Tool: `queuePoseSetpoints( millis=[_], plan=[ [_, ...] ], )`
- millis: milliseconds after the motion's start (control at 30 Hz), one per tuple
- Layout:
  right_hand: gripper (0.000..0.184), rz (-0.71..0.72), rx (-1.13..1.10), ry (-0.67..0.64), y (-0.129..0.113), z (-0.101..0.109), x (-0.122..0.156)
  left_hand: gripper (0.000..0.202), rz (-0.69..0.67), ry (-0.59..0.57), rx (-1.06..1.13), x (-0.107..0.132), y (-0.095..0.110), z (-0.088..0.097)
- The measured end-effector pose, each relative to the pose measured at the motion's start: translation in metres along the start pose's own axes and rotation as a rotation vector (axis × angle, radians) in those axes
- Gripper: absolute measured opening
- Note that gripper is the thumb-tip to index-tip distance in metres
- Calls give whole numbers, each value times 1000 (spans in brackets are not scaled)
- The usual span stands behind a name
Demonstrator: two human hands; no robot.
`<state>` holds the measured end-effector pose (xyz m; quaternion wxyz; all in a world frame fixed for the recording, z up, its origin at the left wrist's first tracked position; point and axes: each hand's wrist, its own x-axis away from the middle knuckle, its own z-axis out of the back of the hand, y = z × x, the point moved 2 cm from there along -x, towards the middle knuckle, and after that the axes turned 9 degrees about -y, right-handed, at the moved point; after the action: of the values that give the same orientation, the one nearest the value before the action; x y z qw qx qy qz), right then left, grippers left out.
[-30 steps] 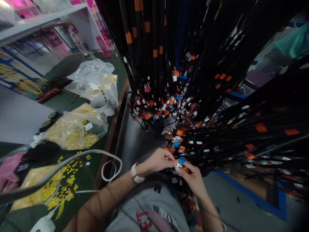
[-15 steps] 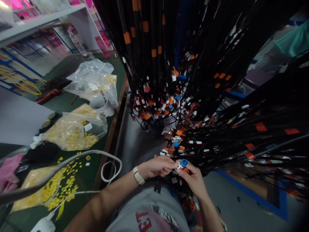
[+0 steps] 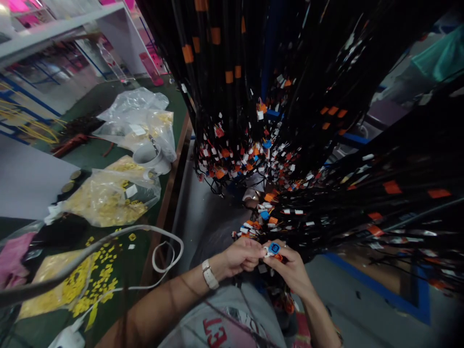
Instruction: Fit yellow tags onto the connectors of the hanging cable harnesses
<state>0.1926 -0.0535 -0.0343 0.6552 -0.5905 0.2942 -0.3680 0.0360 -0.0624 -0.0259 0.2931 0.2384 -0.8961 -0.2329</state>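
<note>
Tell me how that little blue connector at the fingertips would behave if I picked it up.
The blue connector is probably stiff, as its squarish outline looks molded. It's likely light, being small beside the right hand. Its boxy shape should resist rolling.

I see by dim light, brightest at the upper left. Black cables (image 3: pixel 230 101) sink into near-darkness; 2 clear bags (image 3: pixel 136 104) (image 3: pixel 103 195) shine dully. Blurred dark streaks cross my left forearm (image 3: pixel 154 307), and details smear toward the edges.
</note>
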Motion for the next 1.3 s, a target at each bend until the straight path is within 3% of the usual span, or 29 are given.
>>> queuePoseSetpoints(
  millis=[300, 500, 700, 900, 1067, 1300],
  plan=[
    [13, -39, 112, -39, 1, -4, -1, 32, 49, 55, -52, 3, 4, 4],
    [13, -45, 124, 44, 0, -6, -1, 37, 104, 23, -106, 2, 10, 4],
    [29, -129, 19, 114, 4, -4, 4, 32, -5, 75, -690, 6, 34, 2],
    [18, -122, -81, 165, 13, 2, 8, 16, -125, 113, -1597, 22, 50, -15],
    [20, -139, -59, 211, 11, 2, 6, 19, -109, 55, -2065, 13, 24, -34],
    [19, -142, -91, 198, 10, 3, 8, 18, -72, -97, -2151, -19, -24, -26]
  ],
)
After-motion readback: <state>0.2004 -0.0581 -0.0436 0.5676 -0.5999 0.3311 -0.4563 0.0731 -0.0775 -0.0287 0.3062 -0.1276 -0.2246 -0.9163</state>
